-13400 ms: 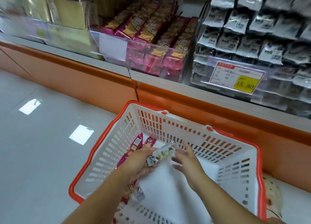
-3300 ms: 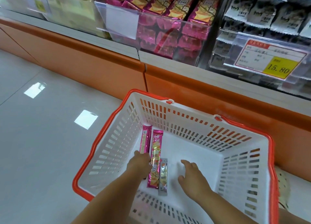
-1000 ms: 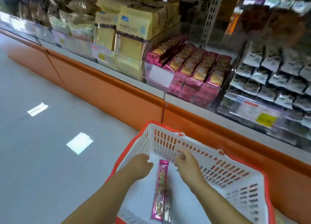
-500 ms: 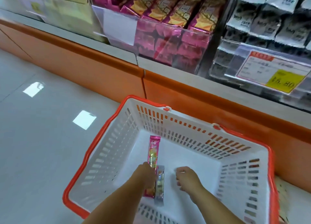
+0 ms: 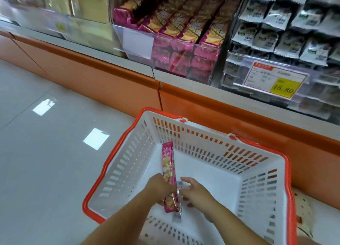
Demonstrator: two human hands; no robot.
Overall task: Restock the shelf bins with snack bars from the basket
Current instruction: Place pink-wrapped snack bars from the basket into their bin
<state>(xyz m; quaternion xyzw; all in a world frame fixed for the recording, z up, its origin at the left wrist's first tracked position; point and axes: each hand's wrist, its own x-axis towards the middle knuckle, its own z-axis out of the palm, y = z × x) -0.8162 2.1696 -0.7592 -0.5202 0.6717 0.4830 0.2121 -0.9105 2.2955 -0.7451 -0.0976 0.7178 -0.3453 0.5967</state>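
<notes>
Basket (image 5: pixel 287 171): white slatted plastic with an orange rim, standing on the floor (image 5: pixel 46 162) just in front of the shelf unit's orange base (image 5: pixel 110 69)
Pink snack bar (image 5: pixel 168 162): inside the basket near its left wall, lengthwise, with its upper end pointing toward the shelf and its lower end down by the wrists
Grey snack bar (image 5: pixel 177 216): also in the basket, just to the right of the pink one and partly under it; only its lower end and a bit near the top show
Left hand (image 5: pixel 161 189): fingers curled round the lower half of the pink snack bar, gripping it from the left
Right hand (image 5: pixel 196 192): close beside the left, thumb and fingers pinching the top end of the grey snack bar; the two hands are nearly touching, with the bars between them
Clear bin (image 5: pixel 184 60): on the shelf above the basket, packed with rows of matching pink bars, a blank white label (image 5: pixel 138 42) clipped to its front
Neighbouring bins: black-and-white packets (image 5: pixel 279 33) to the right behind a price tag (image 5: pixel 276 80) whose yellow patch reads 15.80; tan boxes (image 5: pixel 88 5) to the left, blurred
Floor: pale glossy tiles with bright reflections of light
</notes>
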